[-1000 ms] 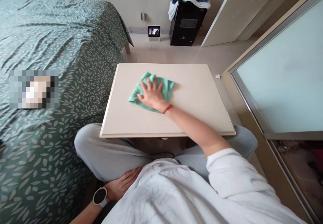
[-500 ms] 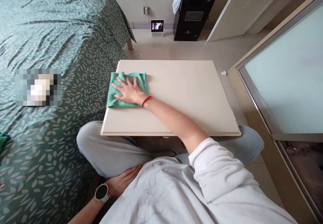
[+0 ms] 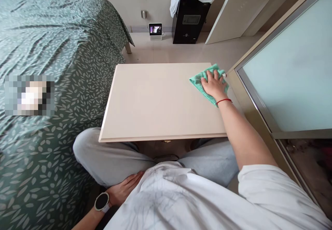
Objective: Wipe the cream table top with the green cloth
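Note:
A green cloth (image 3: 199, 79) lies at the right far corner of the cream tabletop (image 3: 155, 102), partly over its right edge. My right hand (image 3: 214, 84), with a red string at the wrist, presses flat on the cloth with its fingers spread. At the bottom, my left hand (image 3: 124, 188) rests on my lap beside the white shirt, fingers stretched out and nothing in them. A round-faced watch (image 3: 101, 201) is on the left wrist.
A bed with a green leaf-patterned cover (image 3: 70, 84) stands at the left. Beyond the table are a small screen (image 3: 155, 31) on the floor and a black cabinet (image 3: 190, 22) with clothes on top. A frosted sliding panel (image 3: 293, 71) is at the right.
My right hand and the green cloth have moved from the table's left side to its far right corner. The view has shifted slightly right. My left hand has stayed on the lap.

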The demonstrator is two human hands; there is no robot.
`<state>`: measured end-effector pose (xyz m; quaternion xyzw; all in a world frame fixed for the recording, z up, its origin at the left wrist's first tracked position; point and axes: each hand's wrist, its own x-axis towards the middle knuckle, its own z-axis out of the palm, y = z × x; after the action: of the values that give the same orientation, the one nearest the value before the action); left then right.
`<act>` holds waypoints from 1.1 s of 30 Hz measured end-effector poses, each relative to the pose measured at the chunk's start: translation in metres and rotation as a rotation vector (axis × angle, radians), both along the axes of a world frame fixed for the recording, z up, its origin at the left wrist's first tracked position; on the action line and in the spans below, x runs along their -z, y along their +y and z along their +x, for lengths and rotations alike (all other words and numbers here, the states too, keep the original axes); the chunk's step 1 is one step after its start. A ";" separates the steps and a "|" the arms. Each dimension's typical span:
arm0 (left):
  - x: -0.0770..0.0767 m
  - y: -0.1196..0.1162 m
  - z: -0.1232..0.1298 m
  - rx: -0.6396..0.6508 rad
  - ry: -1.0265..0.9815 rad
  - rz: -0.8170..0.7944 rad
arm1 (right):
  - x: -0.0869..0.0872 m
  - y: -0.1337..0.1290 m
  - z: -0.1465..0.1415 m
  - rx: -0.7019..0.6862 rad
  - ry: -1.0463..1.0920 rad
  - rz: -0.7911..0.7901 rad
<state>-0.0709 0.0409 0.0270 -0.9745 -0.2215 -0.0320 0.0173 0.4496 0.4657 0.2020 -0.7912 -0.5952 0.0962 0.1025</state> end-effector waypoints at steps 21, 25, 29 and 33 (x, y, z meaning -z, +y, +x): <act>0.005 -0.005 0.004 0.008 0.042 -0.004 | -0.030 -0.026 -0.348 -1.053 -0.073 -0.021; 0.022 -0.014 0.002 -0.005 0.057 -0.016 | -0.034 -0.005 -0.366 -1.145 -0.050 -0.035; 0.025 -0.017 0.000 -0.012 0.058 -0.006 | -0.032 0.041 -0.344 -0.980 -0.021 -0.033; 0.023 -0.015 0.001 -0.012 0.048 -0.008 | -0.023 0.082 -0.274 -0.702 0.006 -0.036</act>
<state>-0.0699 0.0254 0.0037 -0.9737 -0.2268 -0.0074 0.0187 0.1761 0.5479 0.2253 -0.5396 -0.8289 0.1383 0.0511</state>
